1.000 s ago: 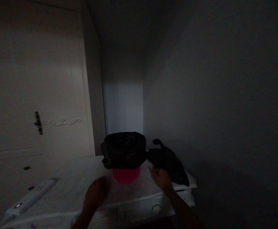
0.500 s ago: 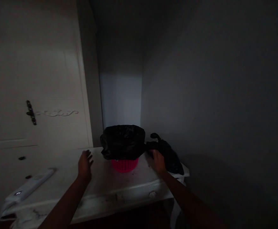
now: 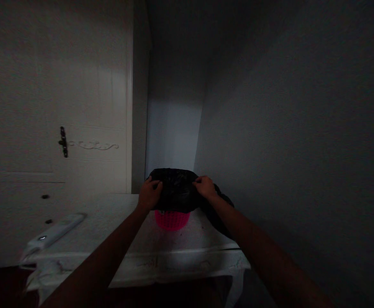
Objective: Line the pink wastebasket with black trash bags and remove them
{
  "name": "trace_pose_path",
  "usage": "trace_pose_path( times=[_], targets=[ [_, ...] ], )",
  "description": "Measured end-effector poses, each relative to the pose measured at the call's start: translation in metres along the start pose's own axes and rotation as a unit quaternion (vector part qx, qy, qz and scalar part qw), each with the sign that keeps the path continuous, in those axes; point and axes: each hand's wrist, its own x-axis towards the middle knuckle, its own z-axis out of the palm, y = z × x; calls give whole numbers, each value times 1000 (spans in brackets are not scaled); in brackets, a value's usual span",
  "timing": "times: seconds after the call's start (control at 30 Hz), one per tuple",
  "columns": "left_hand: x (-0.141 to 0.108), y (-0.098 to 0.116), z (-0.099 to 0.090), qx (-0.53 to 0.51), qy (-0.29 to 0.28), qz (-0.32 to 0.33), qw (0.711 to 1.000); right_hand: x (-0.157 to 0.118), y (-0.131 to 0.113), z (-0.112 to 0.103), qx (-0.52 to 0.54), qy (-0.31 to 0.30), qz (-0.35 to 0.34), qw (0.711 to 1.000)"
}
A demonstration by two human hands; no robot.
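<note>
A pink ribbed plastic basket (image 3: 172, 220) stands on the white table (image 3: 119, 222). A black plastic bag (image 3: 178, 192) covers its top and hangs over the rim, so only the lower wall shows. My left hand (image 3: 150, 193) is closed on the bag's left edge, thumb and fingers pinched together. At the right edge of the same bag, my right hand (image 3: 205, 186) pinches the plastic. Behind my right forearm lies a second black plastic bag (image 3: 217, 216), partly hidden.
On the table's left side rests a long white device (image 3: 55, 233) with a cord. A white wardrobe (image 3: 97, 94) with dark handles stands behind on the left. The grey wall (image 3: 286, 128) closes off the right side.
Both hands have come to the bag on the basket and taken hold of its edges; the right one left the second bag. The camera view has turned slightly left.
</note>
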Motion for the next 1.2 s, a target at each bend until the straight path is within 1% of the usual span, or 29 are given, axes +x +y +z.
trace_pose_path(
  times=[0.07, 0.13, 0.23, 0.3, 0.37, 0.47, 0.53, 0.6, 0.67, 0.77, 0.9, 1.03, 1.1, 1.2],
  targets=[
    [-1, 3, -2, 30, -6, 16, 999, -1, -7, -3, -65, -1, 5, 998],
    [-1, 7, -4, 37, -4, 17, 999, -1, -12, -6, -110, 13, 25, 994],
    [0, 15, -7, 4, -11, 12, 1000, 4, -16, -10, -159, 31, 31, 986],
    [1, 21, -10, -19, -28, 20, 999, 12, -19, -16, -154, 32, 18, 987],
    [2, 29, -14, -20, -49, 29, 998, 24, -26, -23, -107, 44, -3, 993],
    [-2, 41, -19, 7, -80, 42, 996, 47, -46, -34, 28, 86, -34, 995],
    [-8, 47, -20, 46, -101, 57, 992, 59, -63, -38, 125, 108, -38, 985],
    [-13, 52, -18, 102, -123, 69, 985, 68, -82, -38, 202, 118, -47, 971],
    [-15, 55, -15, 152, -146, 70, 975, 73, -101, -38, 248, 128, -74, 957],
    [-13, 61, -9, 178, -159, 62, 969, 76, -127, -43, 283, 135, -134, 940],
    [-7, 68, -5, 178, -144, 62, 972, 74, -159, -54, 336, 120, -223, 907],
    [-6, 70, -2, 178, -117, 64, 975, 68, -194, -60, 361, 100, -303, 876],
    [-4, 70, 0, 176, -82, 64, 979, 63, -215, -62, 363, 87, -336, 865],
    [4, 70, -4, 153, 13, 50, 987, 48, -250, -67, 365, 63, -399, 839]
  ],
)
